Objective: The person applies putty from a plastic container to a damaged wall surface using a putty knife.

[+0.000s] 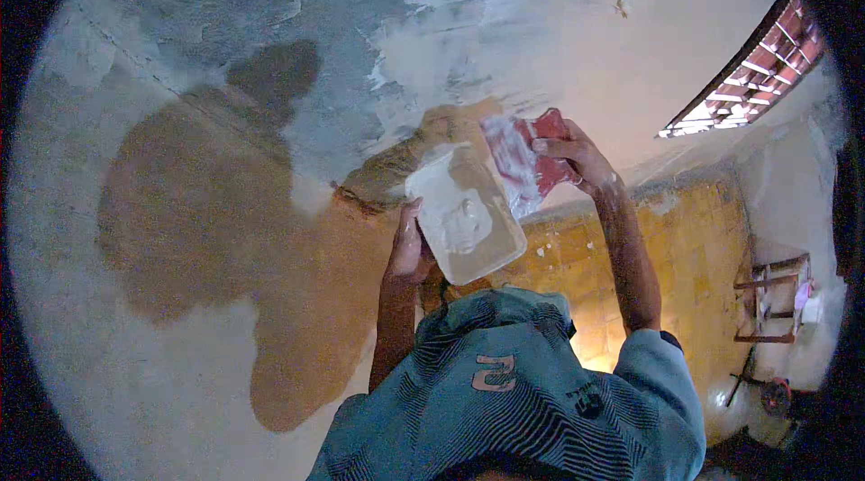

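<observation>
My left hand (410, 247) grips the side of a pale rectangular plastic tub (505, 247). White paste (446, 193) covers part of the tub's inside. My right hand (581, 157) is closed around a red spreader (548, 176), its flat face smeared with the same white paste. The spreader is just right of the tub's far rim; whether they touch I cannot tell. Beyond both hands rises a wall (577, 40), coated pale on the right, with a ragged white edge against bare blue-grey to the left.
A brown shadow-like patch (207, 202) spreads over the wall at left. Below is a yellowish tiled floor (685, 238). At right stand a wooden frame (770, 301) and a dark wheeled object (775, 397). Red roof tiles (766, 67) show through a gap at upper right.
</observation>
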Available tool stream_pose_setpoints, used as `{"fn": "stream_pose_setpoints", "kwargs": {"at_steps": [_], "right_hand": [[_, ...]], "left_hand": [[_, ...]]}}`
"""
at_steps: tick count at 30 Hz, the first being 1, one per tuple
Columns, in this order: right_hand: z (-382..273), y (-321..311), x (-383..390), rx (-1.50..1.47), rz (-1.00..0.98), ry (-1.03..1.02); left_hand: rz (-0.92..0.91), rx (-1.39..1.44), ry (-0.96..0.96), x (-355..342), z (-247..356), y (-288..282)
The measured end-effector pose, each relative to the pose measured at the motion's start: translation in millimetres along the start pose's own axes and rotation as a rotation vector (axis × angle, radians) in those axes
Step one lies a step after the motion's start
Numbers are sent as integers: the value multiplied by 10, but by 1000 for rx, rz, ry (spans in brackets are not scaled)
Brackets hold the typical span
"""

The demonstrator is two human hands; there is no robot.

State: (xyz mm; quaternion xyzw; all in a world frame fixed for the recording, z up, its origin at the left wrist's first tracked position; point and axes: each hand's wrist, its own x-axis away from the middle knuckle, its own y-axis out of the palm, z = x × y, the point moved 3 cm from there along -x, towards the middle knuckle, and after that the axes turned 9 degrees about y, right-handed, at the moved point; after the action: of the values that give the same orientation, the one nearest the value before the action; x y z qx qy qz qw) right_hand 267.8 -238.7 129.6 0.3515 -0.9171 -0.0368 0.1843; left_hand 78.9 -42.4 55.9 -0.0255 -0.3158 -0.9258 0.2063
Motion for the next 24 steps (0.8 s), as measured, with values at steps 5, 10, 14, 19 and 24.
{"fn": "stream_pose_setpoints", "kwargs": {"at_steps": [5,10,14,19,24], "right_hand": [[145,-18,-102,151,-104,128],[38,221,-100,113,-182,187],[152,43,-218,79,-162,159],[285,-149,-191,-119,11,-14],[840,-736,-11,-219,440,-248]], "left_hand": [[21,-63,17,-30,59,132],[-54,154,-93,-95,-288,-171],[-145,173,-141,-84,-265,-32],[-89,-174,-76,-89,-791,-625],[-29,250,-390,-244,-815,-557]]}}
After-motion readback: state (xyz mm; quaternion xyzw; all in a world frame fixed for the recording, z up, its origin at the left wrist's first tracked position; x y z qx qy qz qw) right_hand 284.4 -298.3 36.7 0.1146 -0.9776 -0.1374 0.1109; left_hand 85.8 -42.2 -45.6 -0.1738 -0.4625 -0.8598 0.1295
